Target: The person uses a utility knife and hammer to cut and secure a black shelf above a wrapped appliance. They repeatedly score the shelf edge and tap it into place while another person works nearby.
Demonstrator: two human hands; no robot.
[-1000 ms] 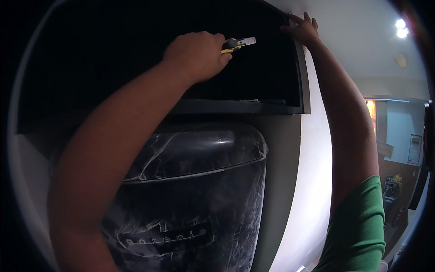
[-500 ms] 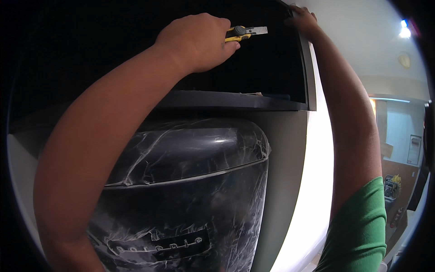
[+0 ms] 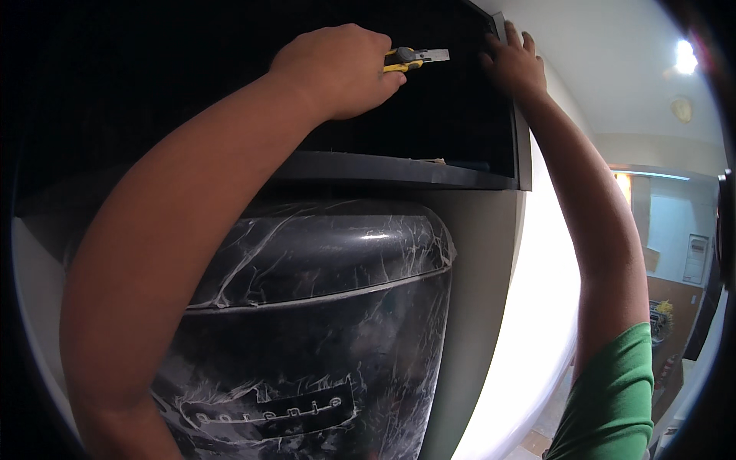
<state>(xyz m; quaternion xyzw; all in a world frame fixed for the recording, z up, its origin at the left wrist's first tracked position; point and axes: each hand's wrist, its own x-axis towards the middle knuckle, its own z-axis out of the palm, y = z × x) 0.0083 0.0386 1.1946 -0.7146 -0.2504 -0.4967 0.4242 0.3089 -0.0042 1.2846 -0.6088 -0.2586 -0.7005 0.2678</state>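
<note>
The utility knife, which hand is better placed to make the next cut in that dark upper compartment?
Left. The left hand already grips the utility knife, blade out; the right hand rests on the cabinet edge.

Both arms raised overhead, left hand (image 3: 341, 69) fisted, right hand (image 3: 512, 65) spread flat.

A left hand (image 3: 341, 69) is gripping a yellow utility knife (image 3: 414, 58), its blade pointing toward three o'clock inside a dark upper cabinet (image 3: 460, 123), while the right hand (image 3: 512, 65) is bracing the cabinet's edge above a plastic-wrapped black refrigerator (image 3: 322, 307).
</note>
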